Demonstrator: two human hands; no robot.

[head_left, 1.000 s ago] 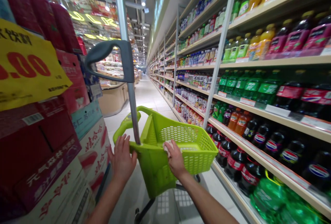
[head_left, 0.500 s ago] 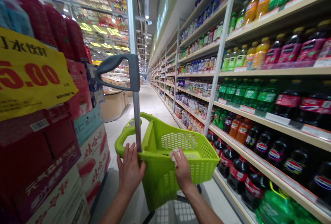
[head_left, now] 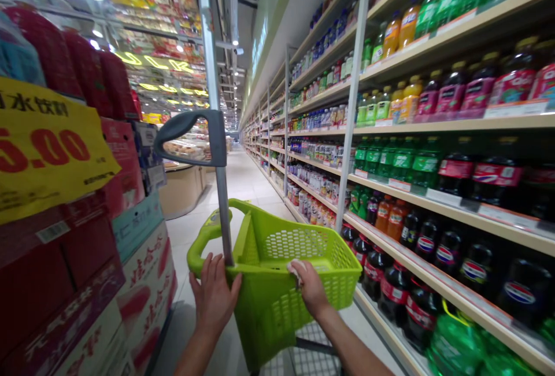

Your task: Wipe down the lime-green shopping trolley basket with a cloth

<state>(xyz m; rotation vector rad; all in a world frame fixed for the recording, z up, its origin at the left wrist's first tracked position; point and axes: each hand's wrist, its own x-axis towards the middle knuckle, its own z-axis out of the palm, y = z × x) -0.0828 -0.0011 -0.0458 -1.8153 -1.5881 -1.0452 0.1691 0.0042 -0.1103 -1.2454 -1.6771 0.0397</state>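
Note:
A lime-green shopping basket cart with a pierced basket stands in front of me, and a metal pole with a dark grey loop handle rises from its near-left corner. My left hand lies against the cart's side at the foot of the pole, its fingers spread. On the near rim of the basket, my right hand presses a small white cloth or tissue, with its fingers closed around it. No goods show inside the basket.
Shelves of bottled drinks line the right side, with large cola bottles on the bottom level. Stacked drink cartons and a yellow price sign stand close on the left. A tiled aisle runs ahead, past a rounded counter.
The view has swung slightly, so the cart and shelves appear a little left and lower. My right hand has slid slightly right along the rim with the cloth. The left hand stays by the pole.

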